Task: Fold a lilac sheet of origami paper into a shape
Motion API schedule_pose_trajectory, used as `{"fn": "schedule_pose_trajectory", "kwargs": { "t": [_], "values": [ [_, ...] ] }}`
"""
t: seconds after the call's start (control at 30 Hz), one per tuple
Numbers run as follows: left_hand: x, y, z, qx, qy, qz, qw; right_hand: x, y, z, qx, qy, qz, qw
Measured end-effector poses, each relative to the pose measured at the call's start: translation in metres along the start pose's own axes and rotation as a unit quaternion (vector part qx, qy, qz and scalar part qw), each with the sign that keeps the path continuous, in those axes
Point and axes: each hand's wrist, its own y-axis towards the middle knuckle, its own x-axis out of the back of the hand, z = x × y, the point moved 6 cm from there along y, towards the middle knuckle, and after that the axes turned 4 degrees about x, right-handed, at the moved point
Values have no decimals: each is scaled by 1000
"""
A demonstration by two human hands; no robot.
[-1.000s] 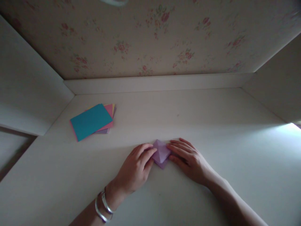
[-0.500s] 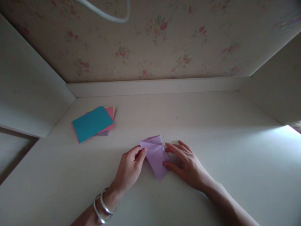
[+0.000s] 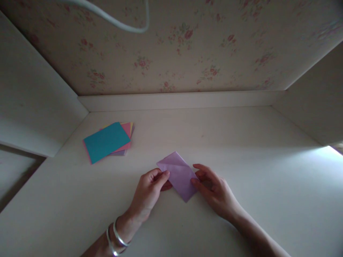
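A folded sheet of light purple paper [image 3: 180, 176] is between my two hands, just above or on the white tabletop. A crease runs across its upper part, and one corner points down toward me. My left hand [image 3: 150, 187] pinches its left edge, thumb on top and fingers underneath. With thumb and fingers, my right hand [image 3: 213, 189] grips the right corner. The fingertips under the paper are partly hidden.
A stack of coloured paper [image 3: 107, 142], teal on top with pink, yellow and purple below, lies at the back left of the white table [image 3: 254, 171]. Panels stand at both sides. Behind is a floral wall [image 3: 160, 53] with a white cable [image 3: 115, 20] hanging in front.
The purple paper has turned a little, its upper flap now lying flatter. My right hand has shifted from resting alongside the paper to pinching its right corner. The left hand keeps its hold.
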Motion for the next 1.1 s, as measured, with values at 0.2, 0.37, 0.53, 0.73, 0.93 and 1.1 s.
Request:
{"fn": "schedule_pose_trajectory", "kwargs": {
  "t": [0.2, 0.37, 0.53, 0.73, 0.93, 1.1],
  "values": [
    [2, 0, 0, 29, -8, -9, 1000, -1, -2, -3, -48, 85, 16, 995],
    [1, 0, -3, 29, -4, -12, 1000, -5, -2, 4, -44, 80, 68, 993],
    [2, -4, -10, 7, 19, -17, 1000, -2, -4, 2, -56, 105, 61, 991],
    [11, -6, -19, -58, 83, -38, 994, -1, -1, 18, -7, 35, 101, 994],
    [14, -9, -29, -178, 373, -74, 908, 3, 3, 23, 51, -63, 78, 994],
    [4, -10, -30, -287, 525, -109, 794, 6, 4, 13, 74, -131, 26, 988]
  ]
}}
